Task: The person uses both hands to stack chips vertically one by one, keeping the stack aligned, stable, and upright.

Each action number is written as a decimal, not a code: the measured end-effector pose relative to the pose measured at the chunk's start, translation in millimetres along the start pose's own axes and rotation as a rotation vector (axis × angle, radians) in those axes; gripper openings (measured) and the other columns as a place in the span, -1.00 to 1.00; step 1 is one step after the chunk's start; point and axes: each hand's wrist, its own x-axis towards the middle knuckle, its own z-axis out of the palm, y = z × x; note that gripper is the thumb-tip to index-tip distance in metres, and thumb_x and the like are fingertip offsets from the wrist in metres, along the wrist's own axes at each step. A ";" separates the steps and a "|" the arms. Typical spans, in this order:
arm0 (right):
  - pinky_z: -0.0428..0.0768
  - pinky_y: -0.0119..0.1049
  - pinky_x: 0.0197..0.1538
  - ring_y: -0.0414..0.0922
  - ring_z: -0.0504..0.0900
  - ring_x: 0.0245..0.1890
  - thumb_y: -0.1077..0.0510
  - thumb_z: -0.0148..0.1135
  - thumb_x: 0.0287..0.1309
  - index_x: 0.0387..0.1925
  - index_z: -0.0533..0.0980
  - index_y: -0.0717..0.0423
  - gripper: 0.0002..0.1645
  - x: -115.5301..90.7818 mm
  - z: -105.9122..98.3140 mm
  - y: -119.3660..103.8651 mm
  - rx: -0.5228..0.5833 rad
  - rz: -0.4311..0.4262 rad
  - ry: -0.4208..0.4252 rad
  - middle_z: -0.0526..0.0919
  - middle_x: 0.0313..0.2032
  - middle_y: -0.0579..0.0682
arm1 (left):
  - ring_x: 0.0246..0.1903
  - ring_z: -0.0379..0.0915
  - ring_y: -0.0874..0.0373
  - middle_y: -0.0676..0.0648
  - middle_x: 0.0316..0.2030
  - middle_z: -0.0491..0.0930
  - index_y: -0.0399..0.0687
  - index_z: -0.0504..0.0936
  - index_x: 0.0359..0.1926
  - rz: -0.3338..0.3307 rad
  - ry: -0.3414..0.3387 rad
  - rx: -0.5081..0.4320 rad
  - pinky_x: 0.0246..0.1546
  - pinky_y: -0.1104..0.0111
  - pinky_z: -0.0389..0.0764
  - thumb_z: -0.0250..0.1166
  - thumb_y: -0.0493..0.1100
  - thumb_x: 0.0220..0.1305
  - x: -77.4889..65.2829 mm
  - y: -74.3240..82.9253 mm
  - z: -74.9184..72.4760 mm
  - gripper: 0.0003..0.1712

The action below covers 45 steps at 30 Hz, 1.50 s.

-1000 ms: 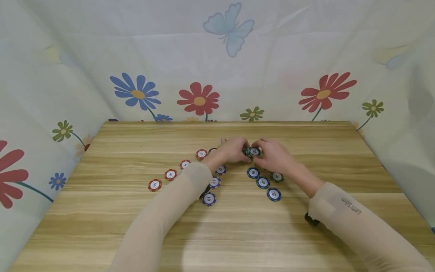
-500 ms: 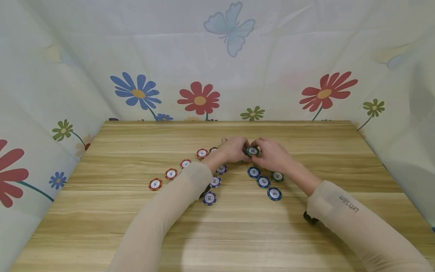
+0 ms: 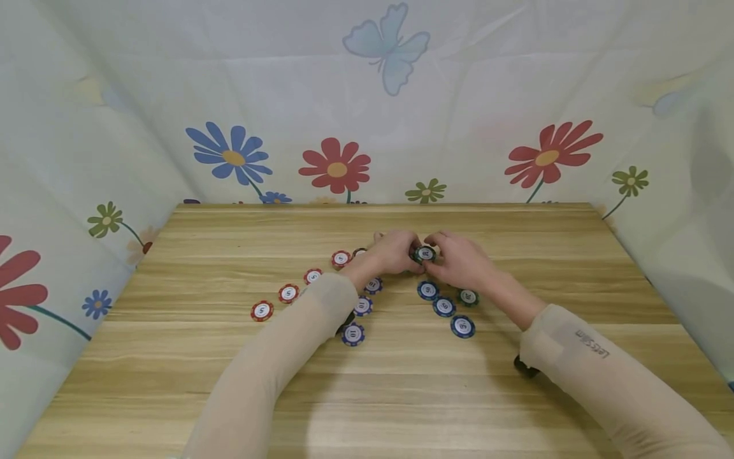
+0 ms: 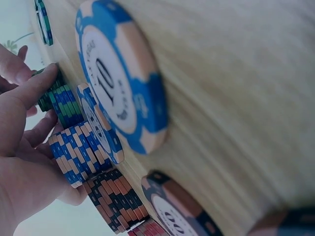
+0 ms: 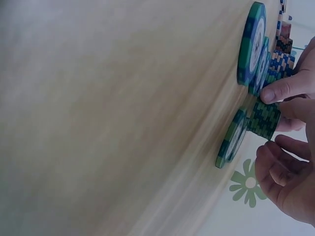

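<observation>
Near the far middle of the table, a stack of green poker chips [image 3: 425, 254] marked 20 stands between my two hands. My left hand [image 3: 395, 252] curls against its left side, the thumb in front. From the right, my right hand [image 3: 461, 261] holds the stack between thumb and fingers. The right wrist view shows the dark green stack [image 5: 264, 120] with fingertips at both sides. Beside it, in the left wrist view, stand a green-and-blue stack [image 4: 68, 107], a blue-and-peach stack [image 4: 78, 152] and a black-and-orange stack [image 4: 115, 199]; my left arm mostly hides them from above.
Loose chips lie flat on the wooden table [image 3: 395, 395]: red ones [image 3: 288, 293] in a slanting row at left, purple-blue tens [image 3: 352, 333] under the left forearm, blue ones [image 3: 444, 306] in front, and a green one [image 3: 467, 297] by the right wrist. A flowered cloth [image 3: 459, 146] surrounds the table.
The top green chip has shifted slightly left and now sits more in line with the stack. The right fingers moved left with it; the left hand stayed nearly still.
</observation>
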 end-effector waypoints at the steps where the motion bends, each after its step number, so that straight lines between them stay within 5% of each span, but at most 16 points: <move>1: 0.63 -0.03 -0.17 0.04 0.65 -0.23 0.11 0.42 0.23 0.15 0.52 0.41 -0.42 -0.5 -0.8 0.3 -0.001 0.002 -0.003 0.64 -0.02 0.26 | -0.15 0.50 0.19 0.12 -0.18 0.67 -0.02 0.68 -0.03 -0.001 -0.001 -0.001 0.19 -0.12 0.16 0.58 0.07 0.16 -0.2 0.1 0.0 -0.55; 10: 0.61 0.08 -0.03 0.15 0.65 -0.06 0.09 0.33 0.28 0.17 0.48 0.41 -0.43 -9.3 -9.2 4.8 -0.009 0.087 -0.068 0.64 0.01 0.30 | -0.13 0.51 0.18 0.09 -0.15 0.68 -0.03 0.68 0.00 0.015 0.006 0.011 0.20 -0.12 0.15 0.56 0.04 0.18 -0.6 -1.3 1.8 -0.56; 24: 0.50 -0.19 -0.38 -0.13 0.49 -0.50 0.16 0.28 0.29 -0.32 0.58 0.18 -0.86 -33.8 -28.6 10.2 -0.014 0.166 -0.219 0.56 -0.47 -0.05 | -0.09 0.49 0.18 0.09 -0.09 0.68 -0.03 0.67 0.07 0.028 -0.002 0.045 0.16 -0.02 0.16 0.53 0.07 0.22 -1.7 -0.6 2.5 -0.52; 45: 0.42 -0.22 -0.39 -0.13 0.45 -0.46 -0.03 0.54 0.08 -0.29 0.59 0.11 -0.64 -56.5 -31.6 12.2 -0.047 0.138 -0.375 0.52 -0.45 -0.09 | 0.01 0.48 0.12 0.04 0.00 0.67 -0.05 0.65 0.14 0.030 -0.013 0.083 0.23 -0.10 0.10 0.50 0.07 0.25 -3.5 2.5 1.4 -0.48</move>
